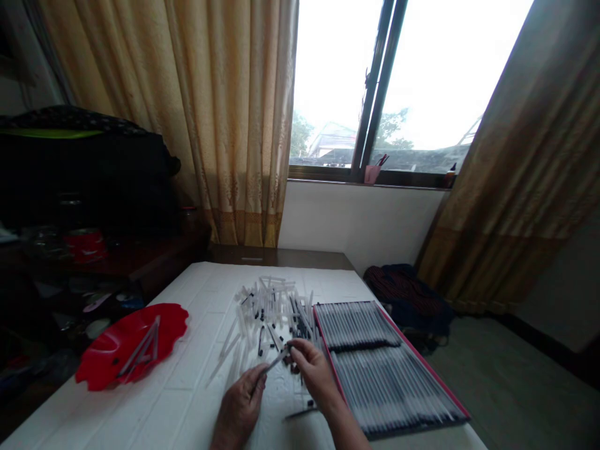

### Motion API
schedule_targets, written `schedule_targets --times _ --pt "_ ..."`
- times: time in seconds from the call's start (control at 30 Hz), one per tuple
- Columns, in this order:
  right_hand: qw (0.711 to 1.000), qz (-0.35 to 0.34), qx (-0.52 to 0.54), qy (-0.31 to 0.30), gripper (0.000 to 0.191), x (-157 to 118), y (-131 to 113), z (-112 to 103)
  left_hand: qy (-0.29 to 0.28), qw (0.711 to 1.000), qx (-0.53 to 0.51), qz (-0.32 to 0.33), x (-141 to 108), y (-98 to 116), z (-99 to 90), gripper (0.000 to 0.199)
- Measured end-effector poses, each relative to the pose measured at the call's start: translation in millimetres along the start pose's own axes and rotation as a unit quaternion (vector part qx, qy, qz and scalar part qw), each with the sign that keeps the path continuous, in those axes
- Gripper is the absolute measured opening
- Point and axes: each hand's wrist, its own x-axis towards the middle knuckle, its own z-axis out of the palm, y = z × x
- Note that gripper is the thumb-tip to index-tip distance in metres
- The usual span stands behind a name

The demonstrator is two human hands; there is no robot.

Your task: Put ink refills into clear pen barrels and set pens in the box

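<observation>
– Progress?
– Pen rows point(394, 382) are filling the tray point(422, 358); loose parts point(268, 301) are lying alongside, seemingly unassembled
– Grip?
– Left hand point(240, 400) is pinching a pen point(275, 361) above the table point(187, 415), right hand point(312, 369) its dark end

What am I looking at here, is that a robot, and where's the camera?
There's no robot: these are a person's bare hands, seen by a camera worn on the head, looking forward and down. The left hand and right hand hold a slim stick between them. On the white table, a scattered pile of clear tubes and small dark pieces lies ahead. On the left sits a red dish with a few tubes; on the right, a pink-edged tray holds two rows of pen-like sticks.
</observation>
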Motion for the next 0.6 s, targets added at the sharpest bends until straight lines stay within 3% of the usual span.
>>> schedule_targets --times 0.23,0.43,0.6 --pt "0.965 -0.099 -0.234 -0.07 0.014 -12 -15 -30 -0.028 0.999 0.027 0.024 -2 2 0.2 0.023" --pt "0.929 -0.132 -0.334 -0.085 0.017 -19 -11 -41 -0.032 0.996 0.056 0.068 -2 3 -0.1 0.021" --pt "0.929 -0.117 -0.348 -0.046 0.035 -23 3 -36 -0.028 0.992 0.076 0.101 -4 0 1.6 0.024"
